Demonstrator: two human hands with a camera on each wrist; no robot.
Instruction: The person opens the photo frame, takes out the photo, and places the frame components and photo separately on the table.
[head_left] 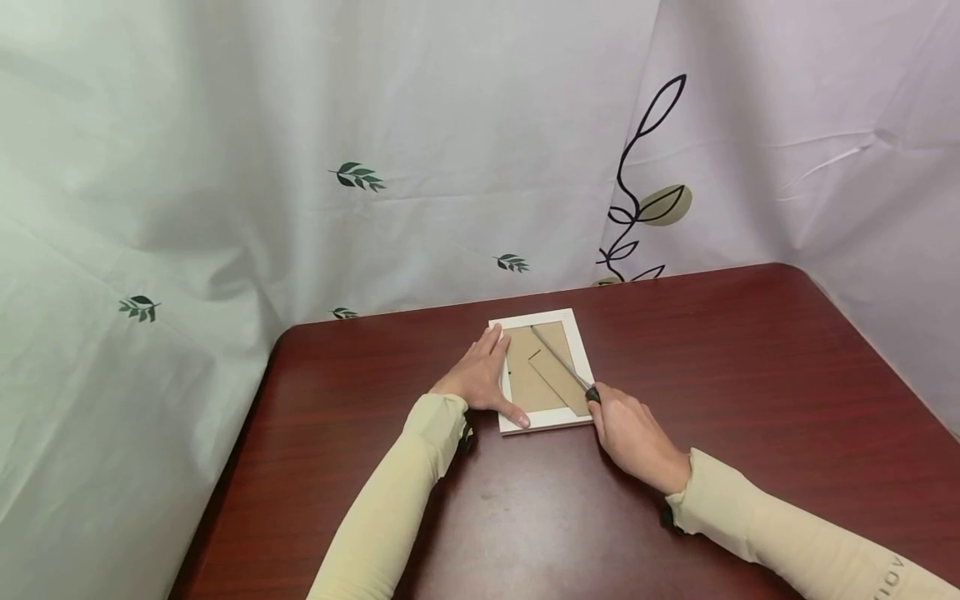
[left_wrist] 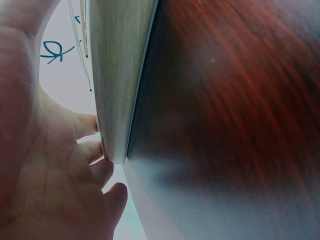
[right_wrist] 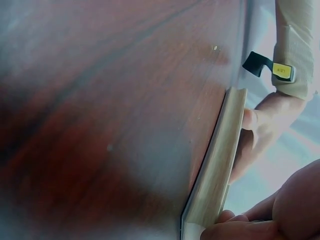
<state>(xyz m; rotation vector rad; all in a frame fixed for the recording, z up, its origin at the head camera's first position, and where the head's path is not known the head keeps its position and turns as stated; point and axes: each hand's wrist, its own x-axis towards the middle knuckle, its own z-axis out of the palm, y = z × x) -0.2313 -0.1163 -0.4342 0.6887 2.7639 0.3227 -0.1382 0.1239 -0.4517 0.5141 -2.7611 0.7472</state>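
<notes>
A white picture frame (head_left: pixel 580 346) lies back side up on the table, its brown backing board (head_left: pixel 522 390) and stand flap facing me. My left hand (head_left: pixel 480 377) rests along the frame's left side, fingers spread, thumb on the near left corner. In my right hand (head_left: pixel 636 433) is a screwdriver (head_left: pixel 558 356), gripped by its dark handle at the near right corner. Its metal shaft slants across the backing, with the tip at the board's far edge. The left wrist view shows fingertips at the frame's pale side (left_wrist: pixel 117 85). Most of the handle is hidden by my right hand.
The dark red wooden table (head_left: pixel 750 375) extends around the frame. Behind it hangs a pale curtain (head_left: pixel 450 125) with leaf prints, reaching down to the table's back edge. A dark strap with a yellow label (right_wrist: pixel 282 71) sits at the left sleeve cuff.
</notes>
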